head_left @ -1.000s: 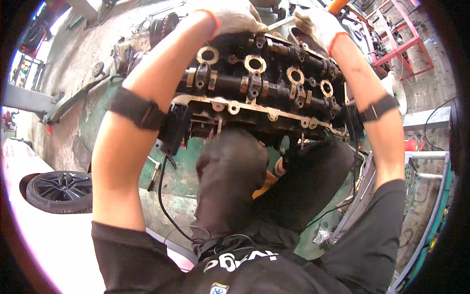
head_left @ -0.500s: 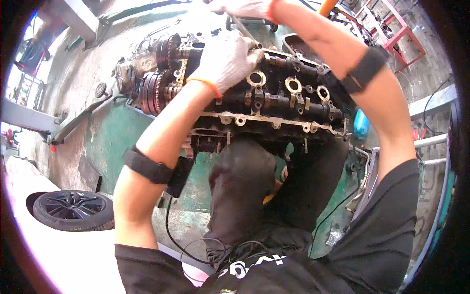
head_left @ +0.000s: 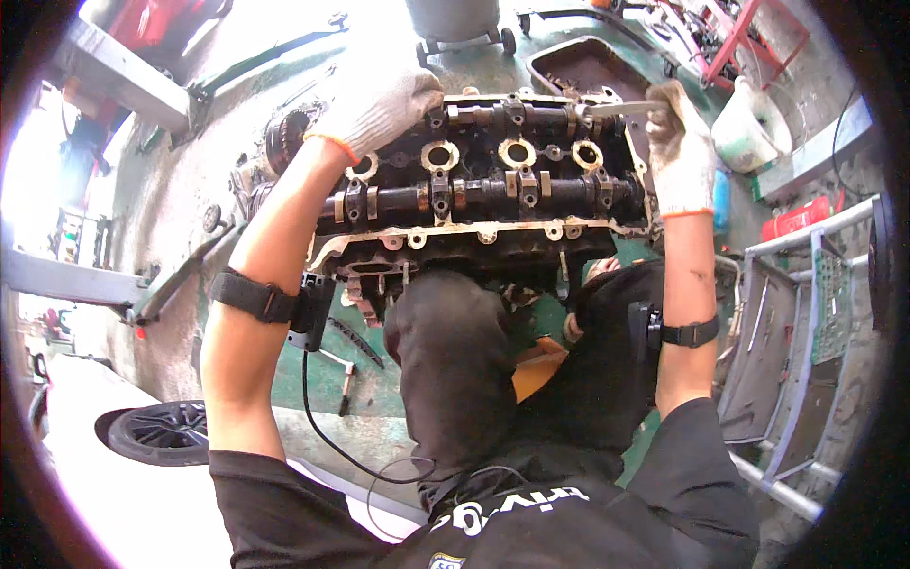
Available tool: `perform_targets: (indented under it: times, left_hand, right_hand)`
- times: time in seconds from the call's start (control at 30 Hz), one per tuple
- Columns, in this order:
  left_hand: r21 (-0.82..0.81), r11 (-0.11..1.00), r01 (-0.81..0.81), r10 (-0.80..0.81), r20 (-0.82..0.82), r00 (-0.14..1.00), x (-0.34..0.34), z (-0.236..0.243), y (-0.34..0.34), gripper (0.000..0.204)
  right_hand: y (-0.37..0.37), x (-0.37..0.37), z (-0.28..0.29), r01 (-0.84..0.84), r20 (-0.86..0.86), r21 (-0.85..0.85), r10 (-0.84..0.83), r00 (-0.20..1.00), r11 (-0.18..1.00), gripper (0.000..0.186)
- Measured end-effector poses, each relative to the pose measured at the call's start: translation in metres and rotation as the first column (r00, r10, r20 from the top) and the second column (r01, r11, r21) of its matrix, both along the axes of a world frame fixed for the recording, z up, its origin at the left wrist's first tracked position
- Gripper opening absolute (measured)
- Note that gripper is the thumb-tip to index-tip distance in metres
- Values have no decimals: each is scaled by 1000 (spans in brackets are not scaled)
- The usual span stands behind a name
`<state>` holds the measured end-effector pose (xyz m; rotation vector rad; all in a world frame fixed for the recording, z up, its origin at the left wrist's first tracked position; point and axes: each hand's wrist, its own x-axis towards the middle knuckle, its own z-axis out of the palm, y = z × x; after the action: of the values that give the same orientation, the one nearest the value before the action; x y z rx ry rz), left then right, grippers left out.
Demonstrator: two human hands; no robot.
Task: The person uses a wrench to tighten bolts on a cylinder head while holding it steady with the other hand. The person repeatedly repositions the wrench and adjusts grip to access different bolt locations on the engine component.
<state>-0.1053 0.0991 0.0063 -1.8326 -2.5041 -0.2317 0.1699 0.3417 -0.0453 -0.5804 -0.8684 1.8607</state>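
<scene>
Right grip (head_left: 681, 142) clasping pale bar (head_left: 618, 109); left grip (head_left: 387, 116) curled, contents unclear. Below grips: engine head (head_left: 455, 229) uncovered, camshafts (head_left: 487, 194) apparently still seated.

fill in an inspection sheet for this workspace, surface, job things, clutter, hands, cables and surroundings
Surface: patchy green-and-grey floor, stained.
Job's things: black metal engine with pale rim and exposed long shafts; slim silver metal tool.
Clutter: silver L-shaped tool with black handle on the floor; brown rectangular tray beyond the engine.
Hands: left hand, in an orange-cuffed white knit glove, curls at the engine's far left, any held item hidden; right hand, gloved alike, grips the slim silver metal tool.
Cables: thin black cable from the left forearm's black box toward the lap.
Surroundings: red cylinder, right; dark spoked wheel, left.
</scene>
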Motion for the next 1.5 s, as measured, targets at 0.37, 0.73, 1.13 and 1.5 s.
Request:
perform_targets:
  times: [0.37, 0.73, 1.13, 1.5]
  left_hand:
    - [-146, 970, -194, 205, 66, 976, 12, 17, 18, 59]
    - [-173, 964, -202, 201, -26, 979, 19, 10, 24, 47]
    - [-102, 992, -68, 72, 33, 997, 12, 6, 14, 35]
    - [-33, 990, -138, 142, 137, 980, 13, 4, 6, 53]
  right_hand:
    - [5, 61, -21, 121, 120, 134, -137, 983, 984, 21]
    - [13, 56, -51, -87, 59, -73, 91, 994, 994, 20]
    - [7, 46, -67, -111, 214, -4, 109, 971, 994, 21]
    - [-6, 42, -54, -75, 304, -9, 74, 950, 997, 24]
